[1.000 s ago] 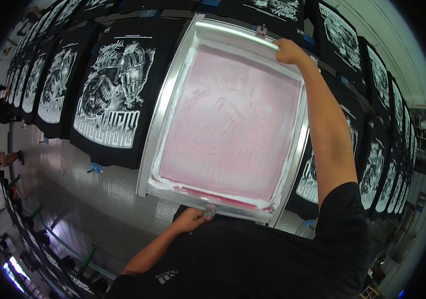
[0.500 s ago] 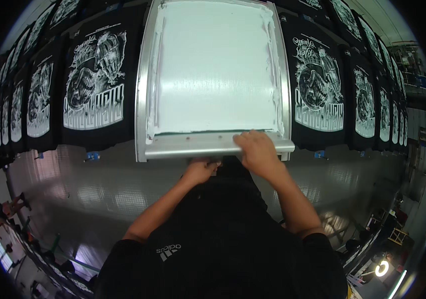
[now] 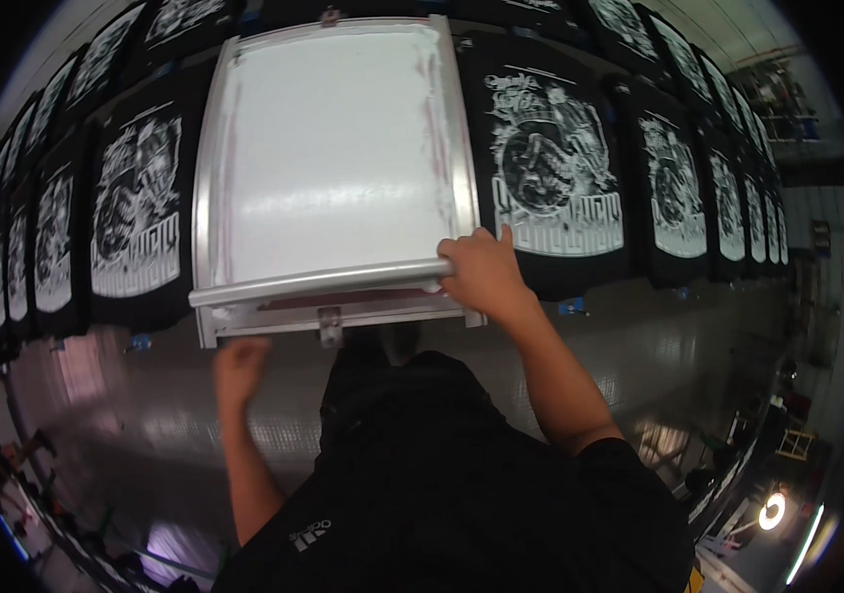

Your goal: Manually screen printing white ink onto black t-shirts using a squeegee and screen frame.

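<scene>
A screen-printing frame (image 3: 207, 198) with metal rails lies before me, its mesh (image 3: 333, 158) covered in white ink. Across its near end rests a long metal squeegee (image 3: 323, 283), angled slightly up toward the right. My right hand (image 3: 484, 272) is closed around the squeegee's right end. Off the frame's near left corner is my left hand (image 3: 241, 368), apart from the rail and blurred; its fingers cannot be made out. A small metal clamp (image 3: 330, 326) sits at the middle of the near rail.
Black shirts with white prints are laid out on both sides, the closest being a right shirt (image 3: 555, 158) and a left shirt (image 3: 135, 208). Blue-ended fittings (image 3: 572, 307) jut out below them. A shiny grey floor (image 3: 145, 395) lies beneath. A ring light (image 3: 772, 511) glows at lower right.
My left hand has come out from under the near edge and moved left. My right hand is now at the squeegee's very end. The frame appears farther left as the view shifts.
</scene>
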Action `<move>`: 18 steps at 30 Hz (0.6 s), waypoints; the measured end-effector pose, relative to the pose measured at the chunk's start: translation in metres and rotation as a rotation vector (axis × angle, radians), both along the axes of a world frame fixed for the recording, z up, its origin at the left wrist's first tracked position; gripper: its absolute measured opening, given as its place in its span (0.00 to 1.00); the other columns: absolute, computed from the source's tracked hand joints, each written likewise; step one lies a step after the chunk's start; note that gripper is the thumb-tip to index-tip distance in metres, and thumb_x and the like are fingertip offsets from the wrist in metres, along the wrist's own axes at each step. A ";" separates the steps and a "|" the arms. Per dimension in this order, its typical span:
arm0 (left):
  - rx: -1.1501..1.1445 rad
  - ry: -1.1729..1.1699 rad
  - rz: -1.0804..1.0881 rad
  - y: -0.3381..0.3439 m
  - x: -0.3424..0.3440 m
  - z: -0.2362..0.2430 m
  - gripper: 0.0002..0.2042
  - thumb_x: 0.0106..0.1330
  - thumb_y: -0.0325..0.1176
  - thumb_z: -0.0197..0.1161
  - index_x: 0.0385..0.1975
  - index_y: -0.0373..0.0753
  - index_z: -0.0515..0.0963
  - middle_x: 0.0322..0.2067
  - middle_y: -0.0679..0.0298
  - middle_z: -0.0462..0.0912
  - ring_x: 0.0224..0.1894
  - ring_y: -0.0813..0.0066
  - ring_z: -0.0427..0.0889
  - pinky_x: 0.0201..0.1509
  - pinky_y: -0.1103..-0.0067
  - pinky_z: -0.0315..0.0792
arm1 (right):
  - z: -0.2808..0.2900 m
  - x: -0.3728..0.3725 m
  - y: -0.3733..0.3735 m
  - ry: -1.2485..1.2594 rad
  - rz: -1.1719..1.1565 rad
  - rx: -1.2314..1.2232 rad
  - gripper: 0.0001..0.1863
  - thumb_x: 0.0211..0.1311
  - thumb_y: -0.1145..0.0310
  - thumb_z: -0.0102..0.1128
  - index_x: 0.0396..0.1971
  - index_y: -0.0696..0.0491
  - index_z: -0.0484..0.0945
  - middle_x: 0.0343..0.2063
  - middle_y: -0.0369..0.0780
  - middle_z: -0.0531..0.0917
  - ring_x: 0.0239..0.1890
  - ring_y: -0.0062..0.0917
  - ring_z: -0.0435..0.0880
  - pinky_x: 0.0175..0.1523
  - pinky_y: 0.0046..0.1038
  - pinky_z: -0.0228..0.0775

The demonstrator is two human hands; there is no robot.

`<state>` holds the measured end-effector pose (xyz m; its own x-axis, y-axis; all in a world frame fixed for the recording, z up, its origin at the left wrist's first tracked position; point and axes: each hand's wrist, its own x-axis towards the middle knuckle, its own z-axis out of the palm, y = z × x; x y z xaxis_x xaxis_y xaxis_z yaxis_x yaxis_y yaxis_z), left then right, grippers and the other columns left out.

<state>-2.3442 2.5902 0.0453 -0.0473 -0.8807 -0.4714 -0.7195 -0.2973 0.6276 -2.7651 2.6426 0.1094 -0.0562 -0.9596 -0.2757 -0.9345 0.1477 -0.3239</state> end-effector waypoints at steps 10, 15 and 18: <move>-0.235 0.225 0.286 -0.134 0.068 -0.064 0.23 0.76 0.47 0.49 0.44 0.29 0.78 0.27 0.72 0.74 0.30 0.84 0.66 0.34 0.83 0.64 | -0.095 -0.037 -0.009 -1.226 -0.513 -0.099 0.18 0.45 0.71 0.75 0.38 0.60 0.83 0.31 0.36 0.83 0.33 0.17 0.79 0.42 0.20 0.72; -0.272 0.334 0.391 -0.081 -0.032 -0.002 0.19 0.77 0.45 0.49 0.22 0.44 0.68 0.18 0.80 0.59 0.20 0.90 0.57 0.22 0.85 0.51 | -0.073 -0.101 0.041 -1.213 -0.540 -0.181 0.17 0.47 0.76 0.72 0.41 0.58 0.81 0.32 0.35 0.83 0.38 0.20 0.80 0.46 0.24 0.73; -0.253 0.344 0.438 -0.041 -0.063 -0.030 0.21 0.77 0.45 0.47 0.44 0.32 0.79 0.28 0.70 0.75 0.33 0.82 0.71 0.37 0.79 0.68 | -0.050 -0.160 0.078 -1.277 -0.628 -0.170 0.19 0.44 0.77 0.71 0.41 0.58 0.80 0.32 0.35 0.83 0.37 0.20 0.81 0.45 0.24 0.73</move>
<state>-2.4077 2.5489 0.0157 0.2323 -0.9353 -0.2671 -0.3071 -0.3311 0.8922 -2.9255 2.7204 0.0595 -0.2812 -0.8950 -0.3462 0.2095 0.2948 -0.9323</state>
